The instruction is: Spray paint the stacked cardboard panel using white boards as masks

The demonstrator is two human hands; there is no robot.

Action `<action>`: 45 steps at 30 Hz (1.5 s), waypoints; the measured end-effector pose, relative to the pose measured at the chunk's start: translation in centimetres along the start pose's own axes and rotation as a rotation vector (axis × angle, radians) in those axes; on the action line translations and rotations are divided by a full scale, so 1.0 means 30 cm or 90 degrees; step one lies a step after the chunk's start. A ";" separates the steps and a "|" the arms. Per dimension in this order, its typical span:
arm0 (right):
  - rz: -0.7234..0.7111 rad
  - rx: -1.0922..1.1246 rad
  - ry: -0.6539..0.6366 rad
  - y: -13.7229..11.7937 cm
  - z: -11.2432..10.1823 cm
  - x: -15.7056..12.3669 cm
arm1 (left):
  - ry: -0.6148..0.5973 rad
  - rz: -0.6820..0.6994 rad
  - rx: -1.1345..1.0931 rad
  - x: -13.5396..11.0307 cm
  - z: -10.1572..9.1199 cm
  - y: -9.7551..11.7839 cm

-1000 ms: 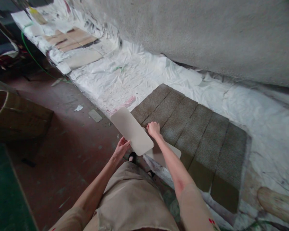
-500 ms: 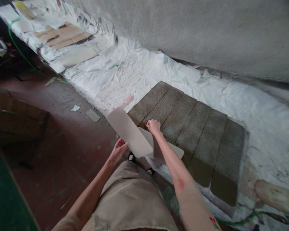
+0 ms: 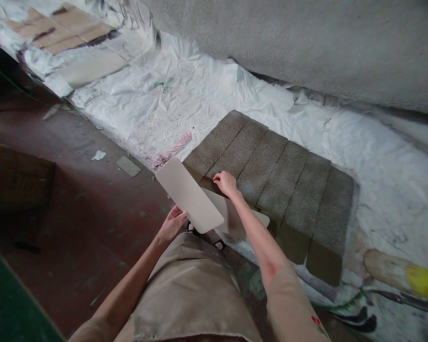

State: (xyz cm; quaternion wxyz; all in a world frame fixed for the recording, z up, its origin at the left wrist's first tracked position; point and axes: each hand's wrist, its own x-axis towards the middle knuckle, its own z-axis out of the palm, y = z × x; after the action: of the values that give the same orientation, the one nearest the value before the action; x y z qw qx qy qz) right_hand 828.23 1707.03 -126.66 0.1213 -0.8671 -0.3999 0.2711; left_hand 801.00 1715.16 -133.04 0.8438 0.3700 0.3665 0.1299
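My left hand (image 3: 172, 223) grips the lower left edge of a pale beige board (image 3: 189, 194) with rounded corners, held tilted in front of me. A second pale board (image 3: 259, 219) lies partly beneath it, over the near edge of a row of dark, ribbed panels (image 3: 264, 164). My right hand (image 3: 225, 183) is over the near left part of these panels, just past the second board. Its fingers are curled in and pressed together; whatever they may hold is hidden. My right forearm crosses above the second board.
White crumpled sheeting (image 3: 128, 107) covers the long surface along a grey wall (image 3: 288, 47). Flattened cardboard (image 3: 62, 28) lies at the far left, a brown box (image 3: 17, 175) on the red floor. A tan, yellow-ended cylindrical object (image 3: 388, 268) and a green hose (image 3: 349, 300) are at right.
My view has shifted, so the surface and floor items appear farther left. My right hand's curled fingers appear slightly raised from the panels. The board in my left hand is held much as before.
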 end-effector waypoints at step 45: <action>-0.041 -0.038 0.042 0.033 0.021 -0.018 | 0.040 -0.012 0.014 -0.022 0.016 0.020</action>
State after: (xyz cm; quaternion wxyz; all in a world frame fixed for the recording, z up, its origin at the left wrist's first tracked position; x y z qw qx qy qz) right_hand 828.19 1705.98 -127.40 0.1172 -0.8656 -0.4311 0.2261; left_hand 800.92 1714.99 -132.04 0.8288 0.3713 0.3980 0.1295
